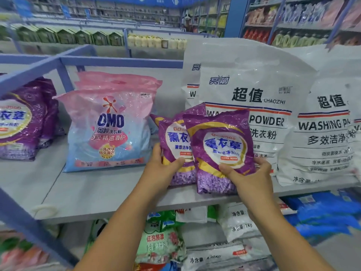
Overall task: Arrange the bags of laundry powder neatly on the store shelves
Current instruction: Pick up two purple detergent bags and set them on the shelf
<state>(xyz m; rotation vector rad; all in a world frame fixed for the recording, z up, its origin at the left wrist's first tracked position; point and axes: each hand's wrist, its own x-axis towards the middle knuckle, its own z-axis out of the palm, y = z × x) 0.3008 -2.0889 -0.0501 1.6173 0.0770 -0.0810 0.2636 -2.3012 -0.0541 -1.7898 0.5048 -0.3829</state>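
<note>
Two small purple lavender powder bags stand side by side on the grey shelf. My left hand grips the lower edge of the left purple bag, thumb across its front. The right purple bag overlaps the left one and leans against a big white bag; my right hand holds its lower right corner. Behind them stand large white CHAOZHI washing powder bags. A pink and blue OMO bag stands upright to the left, with another one behind it.
Larger purple bags sit at the far left behind a blue shelf frame post. Another white bag fills the right end. The lower shelf holds green, white and blue bags. More aisles show behind.
</note>
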